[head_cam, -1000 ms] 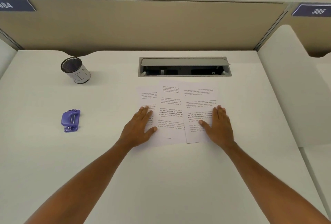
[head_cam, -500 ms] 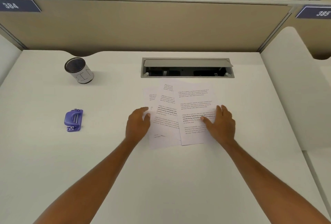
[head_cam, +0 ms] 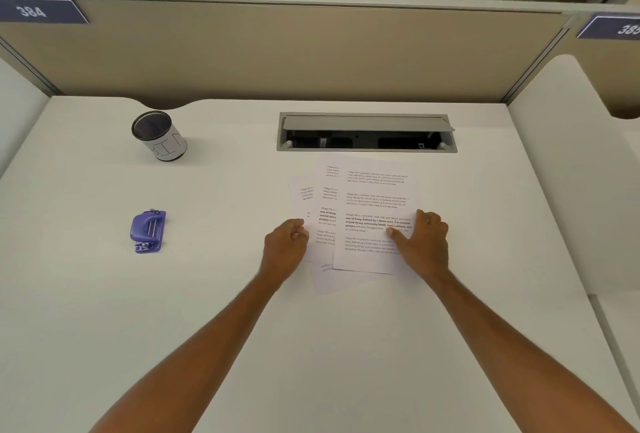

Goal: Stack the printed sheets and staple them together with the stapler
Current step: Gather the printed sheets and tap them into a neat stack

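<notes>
head view: three printed sheets (head_cam: 375,211) are fanned and overlapped at the middle of the tabletop (head_cam: 346,346), their far edges just short of the open cable slot (head_cam: 366,133) at 12 o'clock. the left hand (head_cam: 284,247) is curled at the fan's left edge, its grip apparently pinched on the lower sheets, though the fingertips are hidden. the right hand (head_cam: 423,242) is pressed on the top sheet's right edge, thumb on the print, grip not closed. the stapler (head_cam: 148,231) is seen well apart at 9 o'clock, a mesh cup (head_cam: 159,135) at 10 o'clock. open room is left toward 6 o'clock. the print is too small to be read.
</notes>
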Tool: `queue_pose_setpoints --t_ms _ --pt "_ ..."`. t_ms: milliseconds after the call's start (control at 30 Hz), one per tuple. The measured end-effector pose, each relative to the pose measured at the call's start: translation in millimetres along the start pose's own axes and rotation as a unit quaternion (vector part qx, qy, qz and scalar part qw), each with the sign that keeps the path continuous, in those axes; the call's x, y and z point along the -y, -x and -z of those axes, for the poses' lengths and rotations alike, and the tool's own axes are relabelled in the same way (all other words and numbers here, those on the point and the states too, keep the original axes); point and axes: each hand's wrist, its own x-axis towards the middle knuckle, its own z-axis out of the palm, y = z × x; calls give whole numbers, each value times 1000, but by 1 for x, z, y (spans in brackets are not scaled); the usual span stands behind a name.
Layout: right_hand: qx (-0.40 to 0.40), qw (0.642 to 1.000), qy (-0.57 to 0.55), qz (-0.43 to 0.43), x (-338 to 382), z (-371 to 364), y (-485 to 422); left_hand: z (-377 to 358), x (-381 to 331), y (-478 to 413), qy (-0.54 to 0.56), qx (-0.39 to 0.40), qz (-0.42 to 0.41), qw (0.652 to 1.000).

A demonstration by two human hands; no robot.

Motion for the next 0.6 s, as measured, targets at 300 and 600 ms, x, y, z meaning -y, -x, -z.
queue_pose_setpoints --t_ms 300,600 --pt "9 1000 13 22 20 -11 10 -16 -7 11 13 46 -5 999" --pt "-18 999 -6 -36 9 -7 14 -16 2 23 1 10 -14 1000"
